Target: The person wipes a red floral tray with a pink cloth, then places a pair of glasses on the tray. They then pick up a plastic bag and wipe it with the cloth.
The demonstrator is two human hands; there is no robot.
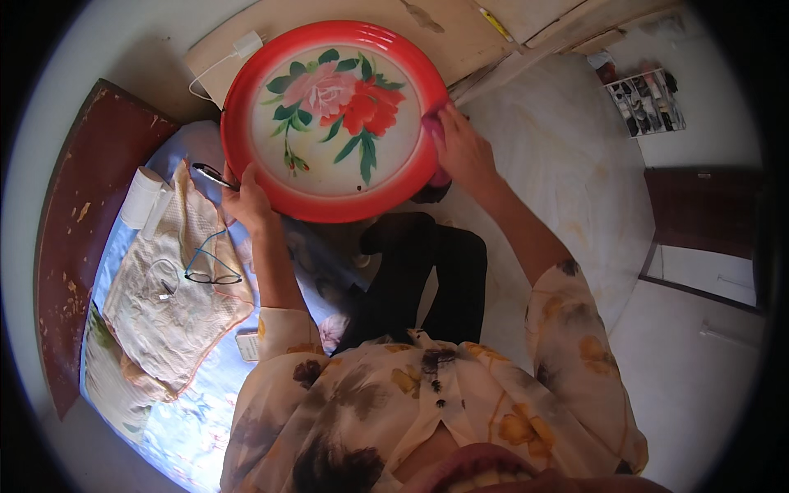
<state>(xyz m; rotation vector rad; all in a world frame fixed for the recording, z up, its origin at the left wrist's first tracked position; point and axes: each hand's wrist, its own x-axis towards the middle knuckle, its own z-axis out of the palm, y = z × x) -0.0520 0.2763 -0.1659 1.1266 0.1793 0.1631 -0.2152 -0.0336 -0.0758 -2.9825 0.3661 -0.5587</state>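
Note:
A round enamel tray (363, 203) with a red rim and painted peonies is tilted up in front of me. My left hand (248, 198) grips its lower left rim, thumb on the front and fingers behind. At the right rim, my right hand (461, 143) presses a magenta cloth (435, 123) against the tray; part of the cloth hangs below the hand. A small dark speck (359, 188) shows near the lower edge of the painted face. Beside my left hand is a dark object with a shiny edge (214, 176); whether the hand touches it I cannot tell.
At left, a bed (203, 394) carries a quilted cloth (148, 326), eyeglasses (212, 278), a white roll (143, 197) and a pale phone-like object (248, 345). Behind the tray, a wooden tabletop (394, 12) holds a white charger (248, 44) and a yellow pen-like item (495, 24). A wire rack (646, 101) stands far right.

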